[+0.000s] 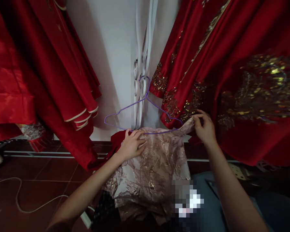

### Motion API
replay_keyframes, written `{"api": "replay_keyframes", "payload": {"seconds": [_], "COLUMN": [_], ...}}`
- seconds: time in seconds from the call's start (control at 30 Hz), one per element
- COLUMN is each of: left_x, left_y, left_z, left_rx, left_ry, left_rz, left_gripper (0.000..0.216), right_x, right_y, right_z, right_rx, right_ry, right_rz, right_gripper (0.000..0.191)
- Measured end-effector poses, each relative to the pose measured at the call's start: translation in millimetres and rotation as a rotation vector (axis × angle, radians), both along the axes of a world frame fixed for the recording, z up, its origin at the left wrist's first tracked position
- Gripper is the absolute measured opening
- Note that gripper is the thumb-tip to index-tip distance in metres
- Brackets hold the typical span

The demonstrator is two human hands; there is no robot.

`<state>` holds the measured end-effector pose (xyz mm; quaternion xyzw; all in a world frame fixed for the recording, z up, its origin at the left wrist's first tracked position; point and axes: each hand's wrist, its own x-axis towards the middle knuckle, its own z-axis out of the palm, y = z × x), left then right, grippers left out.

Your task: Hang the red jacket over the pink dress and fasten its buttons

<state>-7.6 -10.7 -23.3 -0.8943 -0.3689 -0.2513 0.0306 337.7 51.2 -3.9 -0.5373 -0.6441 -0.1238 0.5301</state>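
Pinkish-beige brocade with a metallic sheen makes up the garment (163, 158), gathered in loose folds from the lower centre of the frame to just below the middle. It looks soft and fairly light, with some stiffness from the woven pattern; the shiny face may slide on smooth wire, and its threads could snag. The straight upper edge seems the best place to take hold, one hand toward each end, leaving the crumpled lower part to hang.

Left of centre, the left hand (133, 145) rests on the cloth near that edge, fingers bent and spread, thumb apart, not closed into a grip. Right of centre, the right hand (206, 129) pinches the garment's raised end between thumb and fingers, drawing it out past the corner of a purple hanger (125, 107). The hanger's lower bar runs across the cloth's upper edge; whether its hook bears on anything is unclear.

Beyond, red garments (62, 64) hang at upper left, embroidered red garments (195, 64) at upper right, and a pale wall (106, 42) shows between.
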Motion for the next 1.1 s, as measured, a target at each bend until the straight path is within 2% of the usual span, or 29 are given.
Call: {"api": "replay_keyframes", "payload": {"seconds": [0.43, 0.9, 1.1], "left_x": [0.6, -6.0, -5.0], "left_y": [-1.4, -13.8, -15.2], "left_z": [-4.3, 4.4, 1.3], "left_rx": [0.042, 0.054, 0.08], "left_ry": [-0.046, -0.029, -0.042], "left_rz": [0.028, 0.028, 0.05], "left_gripper": [0.019, 0.017, 0.018], "right_x": [11.9, 14.8, 15.8], "right_y": [-6.1, -0.5, -1.8], "right_z": [3.7, 3.2, 3.0], "right_rx": [-0.069, -0.052, -0.02], "right_ry": [-0.034, -0.078, -0.105], "right_rz": [-0.054, -0.138, -0.144], "right_gripper": [0.013, 0.008, 0.008]}}
